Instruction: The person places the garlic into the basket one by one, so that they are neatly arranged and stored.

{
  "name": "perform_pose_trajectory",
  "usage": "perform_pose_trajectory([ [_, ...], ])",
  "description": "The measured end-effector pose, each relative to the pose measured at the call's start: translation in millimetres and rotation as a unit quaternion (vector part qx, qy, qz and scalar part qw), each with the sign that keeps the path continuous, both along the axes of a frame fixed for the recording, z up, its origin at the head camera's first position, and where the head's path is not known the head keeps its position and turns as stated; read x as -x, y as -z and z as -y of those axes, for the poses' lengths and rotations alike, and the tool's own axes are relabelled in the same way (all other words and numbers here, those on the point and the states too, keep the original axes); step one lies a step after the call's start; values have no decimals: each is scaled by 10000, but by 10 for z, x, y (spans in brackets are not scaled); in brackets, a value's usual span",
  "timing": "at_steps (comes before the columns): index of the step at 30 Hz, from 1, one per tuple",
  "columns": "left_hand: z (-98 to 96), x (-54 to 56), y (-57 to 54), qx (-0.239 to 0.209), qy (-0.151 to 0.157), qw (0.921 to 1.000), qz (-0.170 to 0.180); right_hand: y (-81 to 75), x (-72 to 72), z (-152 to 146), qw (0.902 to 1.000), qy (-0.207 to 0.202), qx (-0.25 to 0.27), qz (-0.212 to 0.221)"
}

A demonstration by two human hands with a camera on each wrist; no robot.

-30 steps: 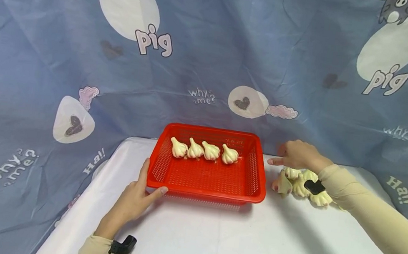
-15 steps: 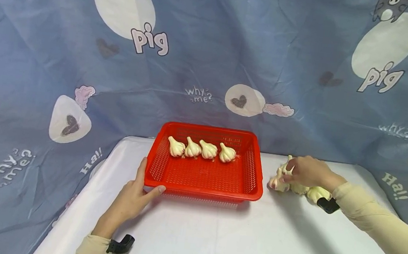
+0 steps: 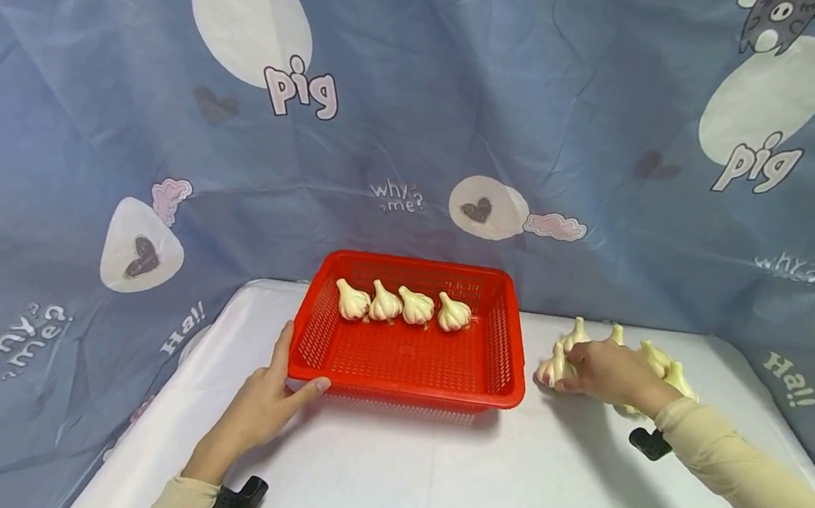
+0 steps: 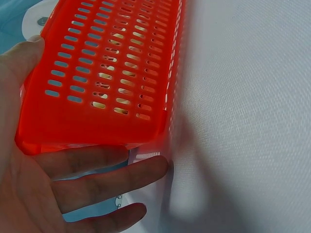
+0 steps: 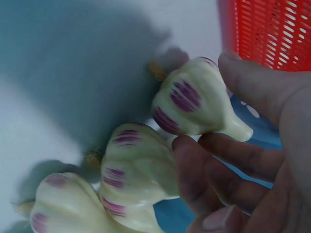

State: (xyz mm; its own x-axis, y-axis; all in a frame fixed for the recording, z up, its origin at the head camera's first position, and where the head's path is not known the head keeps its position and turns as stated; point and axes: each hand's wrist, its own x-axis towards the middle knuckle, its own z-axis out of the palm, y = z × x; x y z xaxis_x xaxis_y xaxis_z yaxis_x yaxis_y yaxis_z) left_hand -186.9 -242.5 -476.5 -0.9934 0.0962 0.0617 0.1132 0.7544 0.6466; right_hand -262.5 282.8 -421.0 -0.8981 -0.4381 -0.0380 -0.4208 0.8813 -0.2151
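A red plastic basket [image 3: 403, 389] with slotted walls stands on the white table. My left hand [image 3: 258, 406] rests at its near left corner, thumb on the front rim and the other fingers stretched along the side. At the right, my right hand [image 3: 613, 373] holds a garlic bulb [image 5: 194, 99] between thumb and fingertips; the bulb has purple streaks and its stem points toward the palm. Two more garlic bulbs [image 5: 138, 170] lie close beside those fingers in the right wrist view. Part of the pile is hidden under the hand.
Several garlic bulbs [image 3: 385, 302] lie in a row along the back of the basket. Other garlic bulbs [image 3: 676, 378] sit right of and behind my right hand. A blue printed cloth [image 3: 424, 105] hangs behind the white tabletop [image 3: 441, 492].
My right hand has moved down from above the gap beside the basket to the garlic pile, and its fingers have closed round the nearest bulb. The left hand has stayed at the basket corner.
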Motion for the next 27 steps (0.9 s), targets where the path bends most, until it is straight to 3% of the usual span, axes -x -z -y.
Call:
perform_pose_trajectory([
  [11,-2,-5,3,4,-4,10000,-13,193,-49,34,9972,252,15,-698],
  [27,-6,0,5,37,39,10000,13,319,-91,61,9960,466,217,-732],
])
